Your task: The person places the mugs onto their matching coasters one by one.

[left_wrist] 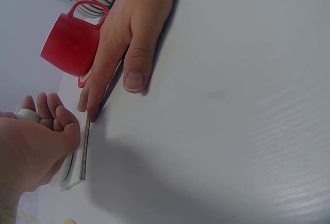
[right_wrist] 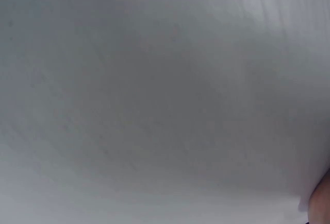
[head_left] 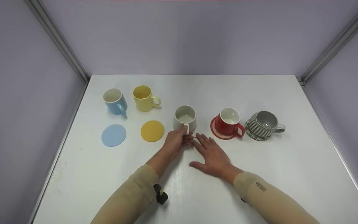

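A white mug (head_left: 185,117) stands mid-table. My left hand (head_left: 178,140) grips its handle (left_wrist: 27,115) from the near side, fingers curled round it. A thin white coaster (left_wrist: 82,154) lies under the mug, its edge showing in the left wrist view. My right hand (head_left: 211,154) lies flat on the table beside the left one, fingers straight. Its fingertips (left_wrist: 90,112) touch the coaster's edge. The right wrist view shows only blurred white table (right_wrist: 165,100).
On the left stand a blue mug (head_left: 114,101) and a yellow mug (head_left: 144,98), with a blue coaster (head_left: 113,135) and a yellow coaster (head_left: 152,131) in front of them. To the right a red mug (head_left: 228,119) sits on a red coaster (head_left: 221,135), beside a striped mug (head_left: 263,125). Walls enclose the table.
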`<state>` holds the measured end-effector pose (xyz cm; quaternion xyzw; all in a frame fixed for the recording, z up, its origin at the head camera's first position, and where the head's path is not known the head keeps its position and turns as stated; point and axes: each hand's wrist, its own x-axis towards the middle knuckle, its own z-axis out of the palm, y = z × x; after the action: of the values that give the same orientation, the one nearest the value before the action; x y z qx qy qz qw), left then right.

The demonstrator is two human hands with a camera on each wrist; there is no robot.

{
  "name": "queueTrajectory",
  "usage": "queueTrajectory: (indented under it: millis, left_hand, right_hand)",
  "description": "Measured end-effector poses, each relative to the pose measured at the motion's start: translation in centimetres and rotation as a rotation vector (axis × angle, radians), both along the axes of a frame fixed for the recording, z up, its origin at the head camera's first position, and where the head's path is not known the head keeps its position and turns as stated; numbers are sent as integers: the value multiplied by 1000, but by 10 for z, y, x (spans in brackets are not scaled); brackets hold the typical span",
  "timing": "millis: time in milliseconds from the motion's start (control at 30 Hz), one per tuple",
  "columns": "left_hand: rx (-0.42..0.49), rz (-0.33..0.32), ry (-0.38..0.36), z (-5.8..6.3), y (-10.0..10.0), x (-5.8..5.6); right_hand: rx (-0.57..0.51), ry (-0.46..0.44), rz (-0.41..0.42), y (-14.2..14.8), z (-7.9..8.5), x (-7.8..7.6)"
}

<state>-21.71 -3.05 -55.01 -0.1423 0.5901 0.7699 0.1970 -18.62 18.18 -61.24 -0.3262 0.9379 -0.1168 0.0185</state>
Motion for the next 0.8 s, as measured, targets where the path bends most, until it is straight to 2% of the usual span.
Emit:
queueTrajectory:
  millis: [333,533,800]
  left_hand:
    - [26,26,-22,-1,0,0]
    - [5,14,-15,1,0,1]
    - [16,-1,-8,-1,-2,2]
  right_hand:
    - [-5,11,3,0,0,1]
    - [21,-28,-8,0,1,0]
    - [36,-23,-5,-1,1,0]
